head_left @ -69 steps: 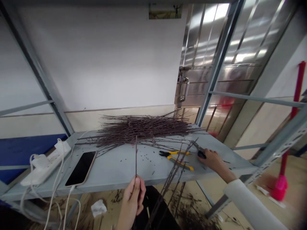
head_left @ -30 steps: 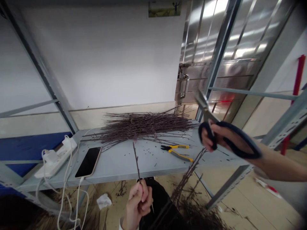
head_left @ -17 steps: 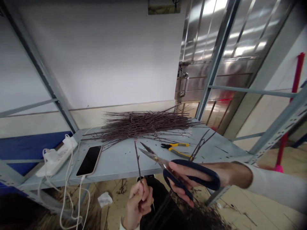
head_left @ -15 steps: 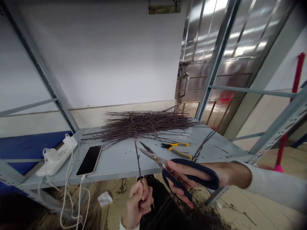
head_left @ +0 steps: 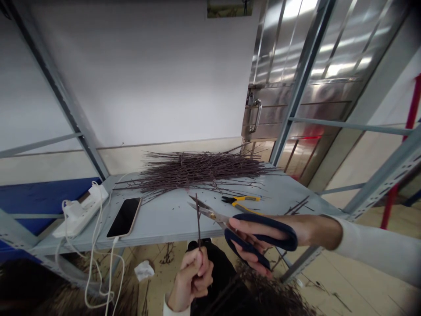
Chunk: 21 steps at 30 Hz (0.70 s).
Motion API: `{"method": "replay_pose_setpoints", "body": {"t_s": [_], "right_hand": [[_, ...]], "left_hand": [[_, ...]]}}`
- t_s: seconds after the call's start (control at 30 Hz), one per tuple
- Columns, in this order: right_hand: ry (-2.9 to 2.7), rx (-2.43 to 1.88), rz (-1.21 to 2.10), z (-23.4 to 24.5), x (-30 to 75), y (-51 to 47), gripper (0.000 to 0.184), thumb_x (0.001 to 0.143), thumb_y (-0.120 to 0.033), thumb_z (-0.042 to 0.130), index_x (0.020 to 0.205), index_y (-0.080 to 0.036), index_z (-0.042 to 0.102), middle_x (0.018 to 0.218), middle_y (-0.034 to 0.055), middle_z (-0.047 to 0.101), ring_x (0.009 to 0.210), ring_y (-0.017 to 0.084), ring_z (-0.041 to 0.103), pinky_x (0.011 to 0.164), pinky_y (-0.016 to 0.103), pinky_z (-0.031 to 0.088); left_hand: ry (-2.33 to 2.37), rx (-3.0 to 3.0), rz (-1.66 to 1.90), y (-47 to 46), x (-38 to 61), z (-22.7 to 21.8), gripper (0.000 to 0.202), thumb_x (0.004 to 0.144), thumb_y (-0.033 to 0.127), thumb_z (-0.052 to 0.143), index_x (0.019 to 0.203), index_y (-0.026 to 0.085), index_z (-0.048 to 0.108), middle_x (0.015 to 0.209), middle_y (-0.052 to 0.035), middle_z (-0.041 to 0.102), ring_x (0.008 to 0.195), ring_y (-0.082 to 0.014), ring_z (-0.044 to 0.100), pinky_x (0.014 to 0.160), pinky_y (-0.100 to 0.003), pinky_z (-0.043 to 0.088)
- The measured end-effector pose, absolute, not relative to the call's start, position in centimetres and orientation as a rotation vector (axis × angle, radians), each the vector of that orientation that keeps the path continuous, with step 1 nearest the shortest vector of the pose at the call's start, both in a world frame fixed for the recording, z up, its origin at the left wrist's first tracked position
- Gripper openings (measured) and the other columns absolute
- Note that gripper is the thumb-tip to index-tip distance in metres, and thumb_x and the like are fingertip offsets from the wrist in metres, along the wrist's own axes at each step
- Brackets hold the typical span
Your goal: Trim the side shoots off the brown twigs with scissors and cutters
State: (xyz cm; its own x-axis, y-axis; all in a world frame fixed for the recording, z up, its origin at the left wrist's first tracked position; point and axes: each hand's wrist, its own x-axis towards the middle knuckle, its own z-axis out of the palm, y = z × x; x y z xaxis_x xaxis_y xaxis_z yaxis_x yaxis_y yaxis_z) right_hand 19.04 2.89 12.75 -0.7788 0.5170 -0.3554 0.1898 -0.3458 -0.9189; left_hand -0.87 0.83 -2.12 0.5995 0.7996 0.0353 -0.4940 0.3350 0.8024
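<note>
Twig (head_left: pixel 198 219) stands upright at lower centre, pinched at its base by left hand (head_left: pixel 192 281). Right hand (head_left: pixel 259 239) grips scissors (head_left: pixel 237 228), blades apart w/ twig between them. Behind on shelf (head_left: pixel 164 219): twig pile (head_left: pixel 197 169), pliers (head_left: pixel 240 200), phone (head_left: pixel 124 217) at left.

Bare left hand (head_left: pixel 192 281), bare right hand (head_left: pixel 269 229), white long sleeves (head_left: pixel 371 252)

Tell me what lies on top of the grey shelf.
Twig pile, phone, power strip and pliers lie on the shelf. The right hand with the scissors hides part of its front edge; the left hand holds a twig before it.
</note>
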Motion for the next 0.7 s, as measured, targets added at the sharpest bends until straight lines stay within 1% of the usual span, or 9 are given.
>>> {"method": "replay_pose_setpoints", "body": {"t_s": [0.07, 0.17, 0.23, 0.3, 0.37, 0.47, 0.6, 0.7], "right_hand": [[-1.732, -0.956, 2.159, 12.9, 19.2, 3.0, 0.052, 0.082, -0.065, 0.043, 0.061, -0.018, 0.051, 0.047, -0.0089, 0.044, 0.04, 0.005, 0.046, 0.043, 0.015, 0.04], [-1.862, -0.994, 2.03, 12.9, 19.6, 3.3, 0.052, 0.088, -0.057, 0.04, 0.053, -0.019, 0.049, 0.042, -0.008, 0.045, 0.036, 0.005, 0.044, 0.041, 0.016, 0.035], [-1.935, -1.018, 1.925, 12.9, 19.8, 3.4, 0.053, 0.091, -0.05, 0.041, 0.049, -0.018, 0.049, 0.04, -0.0068, 0.047, 0.036, 0.004, 0.043, 0.042, 0.015, 0.032], [-1.999, -1.036, 1.841, 13.0, 20.0, 3.5, 0.054, 0.091, -0.046, 0.044, 0.045, -0.017, 0.049, 0.038, -0.0058, 0.049, 0.036, 0.003, 0.042, 0.044, 0.014, 0.03], [-2.002, -1.052, 1.827, 13.2, 20.0, 3.5, 0.053, 0.088, -0.045, 0.048, 0.043, -0.018, 0.049, 0.036, -0.0064, 0.047, 0.035, 0.003, 0.041, 0.043, 0.014, 0.033], [-1.886, -1.11, 1.916, 13.3, 19.9, 3.5, 0.048, 0.081, -0.049, 0.058, 0.044, -0.019, 0.05, 0.036, -0.0078, 0.045, 0.031, 0.004, 0.041, 0.038, 0.015, 0.036], [-1.779, -1.247, 1.955, 12.8, 19.9, 3.4, 0.049, 0.076, -0.049, 0.062, 0.04, -0.019, 0.047, 0.03, -0.0077, 0.043, 0.024, 0.005, 0.041, 0.028, 0.014, 0.032], [-1.732, -1.261, 1.89, 12.2, 20.1, 3.2, 0.048, 0.075, -0.05, 0.062, 0.041, -0.02, 0.045, 0.03, -0.0089, 0.042, 0.023, 0.005, 0.04, 0.026, 0.013, 0.03]], "left_hand": [[0.418, 0.877, 0.867, 0.8, -0.8, -2.0, 0.05, 0.077, 0.056, 0.061, 0.056, 0.019, 0.034, 0.043, 0.0101, 0.023, 0.034, -0.001, 0.008, 0.027, -0.01, 0.004], [0.428, 0.875, 0.867, 0.7, -0.7, -2.0, 0.05, 0.077, 0.057, 0.061, 0.056, 0.019, 0.034, 0.043, 0.0103, 0.022, 0.033, -0.0009, 0.007, 0.027, -0.01, 0.004], [0.43, 0.874, 0.861, 0.7, -0.6, -2.0, 0.051, 0.076, 0.057, 0.061, 0.056, 0.019, 0.034, 0.042, 0.0104, 0.022, 0.033, -0.0009, 0.007, 0.027, -0.01, 0.004], [0.44, 0.87, 0.852, 0.8, -0.6, -2.0, 0.051, 0.076, 0.057, 0.061, 0.056, 0.019, 0.034, 0.043, 0.0105, 0.022, 0.033, -0.0009, 0.007, 0.027, -0.01, 0.003], [0.447, 0.871, 0.846, 0.8, -0.6, -2.0, 0.051, 0.076, 0.058, 0.061, 0.056, 0.019, 0.034, 0.043, 0.0106, 0.022, 0.034, -0.0008, 0.007, 0.027, -0.01, 0.003], [0.443, 0.872, 0.838, 0.9, -0.7, -2.1, 0.05, 0.076, 0.057, 0.061, 0.056, 0.02, 0.034, 0.042, 0.0107, 0.022, 0.033, -0.001, 0.007, 0.027, -0.01, 0.003], [0.41, 0.86, 0.845, 1.0, -0.7, -2.5, 0.049, 0.077, 0.055, 0.061, 0.057, 0.02, 0.034, 0.043, 0.0108, 0.023, 0.034, -0.0011, 0.006, 0.027, -0.01, 0.004], [0.389, 0.846, 0.869, 1.0, -0.7, -2.6, 0.049, 0.079, 0.054, 0.059, 0.057, 0.019, 0.033, 0.043, 0.011, 0.022, 0.034, -0.0009, 0.006, 0.027, -0.009, 0.004]]}}
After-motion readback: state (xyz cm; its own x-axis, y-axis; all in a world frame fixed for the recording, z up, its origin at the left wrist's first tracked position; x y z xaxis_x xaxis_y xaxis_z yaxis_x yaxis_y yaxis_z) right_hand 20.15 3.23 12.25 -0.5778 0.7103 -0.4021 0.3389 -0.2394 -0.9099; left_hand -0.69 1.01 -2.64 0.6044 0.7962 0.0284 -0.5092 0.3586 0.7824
